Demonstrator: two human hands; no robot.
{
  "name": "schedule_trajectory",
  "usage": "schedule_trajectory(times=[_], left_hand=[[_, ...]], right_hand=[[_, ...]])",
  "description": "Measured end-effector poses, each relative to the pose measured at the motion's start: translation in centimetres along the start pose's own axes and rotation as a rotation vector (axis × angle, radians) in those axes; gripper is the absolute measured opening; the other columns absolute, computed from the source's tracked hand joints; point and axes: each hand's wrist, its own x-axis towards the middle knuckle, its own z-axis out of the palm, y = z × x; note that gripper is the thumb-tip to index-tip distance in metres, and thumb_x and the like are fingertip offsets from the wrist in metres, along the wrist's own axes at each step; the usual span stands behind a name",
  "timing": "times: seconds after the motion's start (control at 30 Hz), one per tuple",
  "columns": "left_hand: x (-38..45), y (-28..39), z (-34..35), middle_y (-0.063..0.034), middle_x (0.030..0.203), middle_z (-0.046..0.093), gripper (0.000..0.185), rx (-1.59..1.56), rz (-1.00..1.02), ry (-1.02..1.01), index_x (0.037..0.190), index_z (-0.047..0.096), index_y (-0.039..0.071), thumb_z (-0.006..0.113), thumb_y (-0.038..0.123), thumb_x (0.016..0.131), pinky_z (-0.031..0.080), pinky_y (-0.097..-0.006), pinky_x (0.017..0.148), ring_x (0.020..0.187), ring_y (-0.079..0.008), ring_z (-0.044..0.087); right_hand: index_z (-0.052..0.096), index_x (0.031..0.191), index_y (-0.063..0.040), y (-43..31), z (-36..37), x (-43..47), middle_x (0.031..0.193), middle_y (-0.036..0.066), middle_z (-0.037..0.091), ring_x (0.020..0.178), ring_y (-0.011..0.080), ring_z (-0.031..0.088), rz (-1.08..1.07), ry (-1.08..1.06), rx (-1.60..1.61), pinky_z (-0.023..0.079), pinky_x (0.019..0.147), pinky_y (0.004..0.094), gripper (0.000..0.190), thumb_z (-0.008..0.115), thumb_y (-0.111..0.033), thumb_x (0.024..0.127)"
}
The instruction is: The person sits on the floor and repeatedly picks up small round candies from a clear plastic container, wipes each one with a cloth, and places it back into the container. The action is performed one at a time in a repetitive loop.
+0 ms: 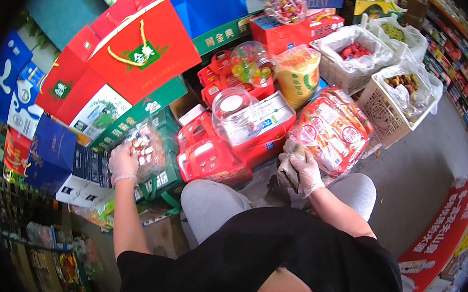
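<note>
My left hand [124, 163], in a thin clear glove, is at the left side of a clear plastic container [149, 149] holding small colourful items, on a green carton; whether its fingers grip it is unclear. A crumpled grey cloth [290, 164] is bunched in my gloved right hand [307, 171], above my right knee. Beside that hand lies a clear bag of red-and-white wrapped packets [331, 131]. Between my hands stand red gift boxes [210, 152], with a clear round jar [236, 115] on a red-and-white carton.
Red gift bags [146, 50] and blue cartons rise at the left. A yellow sack [297, 74], jars of sweets [253, 64] and white plastic crates [393, 110] of produce stand ahead and right. Stocked shelves line the far right; a red banner [438, 239] runs below them.
</note>
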Motion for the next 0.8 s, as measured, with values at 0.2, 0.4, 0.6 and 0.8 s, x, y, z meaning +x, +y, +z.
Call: schedule_trajectory(times=[0.2,0.4,0.6,0.8], left_hand=[[0.3,1.4,-2.4,-0.0096,0.112,0.070,0.034,-0.095,0.004,0.230,0.120,0.072,0.012,0.075,0.023,0.088,0.054,-0.0488,0.093,0.111,-0.0335,0.065],[-4.9,15.9,-6.7,-0.0109,0.105,0.071,0.025,-0.460,0.530,0.358,0.115,0.072,0.010,0.075,0.017,0.092,0.055,-0.0477,0.090,0.103,-0.0339,0.066],[-12.4,30.6,-2.9,-0.0117,0.106,0.070,0.024,-0.793,0.725,-0.036,0.111,0.069,0.011,0.076,0.017,0.089,0.055,-0.0479,0.086,0.104,-0.0349,0.068],[-14.6,35.8,-0.1,-0.0157,0.102,0.069,0.026,-1.208,0.718,-0.264,0.110,0.068,0.008,0.077,0.019,0.088,0.056,-0.0463,0.081,0.095,-0.0379,0.069]], right_hand=[[0.053,0.142,-0.001,-0.3,0.0,-0.1,0.114,0.016,0.073,0.097,0.0267,0.075,-0.012,-0.017,0.118,0.065,0.081,0.0407,0.042,0.065,-0.001,0.102],[0.041,0.156,-0.010,-0.3,0.5,0.3,0.134,0.016,0.065,0.113,0.0285,0.070,-0.052,-0.153,0.204,0.062,0.093,0.0424,0.053,0.060,-0.008,0.106],[0.038,0.161,-0.012,-1.5,2.2,-1.8,0.145,0.014,0.060,0.129,0.0280,0.063,0.012,-0.422,0.254,0.052,0.111,0.0441,0.067,0.063,-0.041,0.106],[0.046,0.153,-0.006,-2.8,1.8,-2.3,0.118,0.007,0.068,0.106,0.0175,0.068,-0.014,-0.460,0.160,0.056,0.094,0.0347,0.060,0.067,-0.035,0.105]])
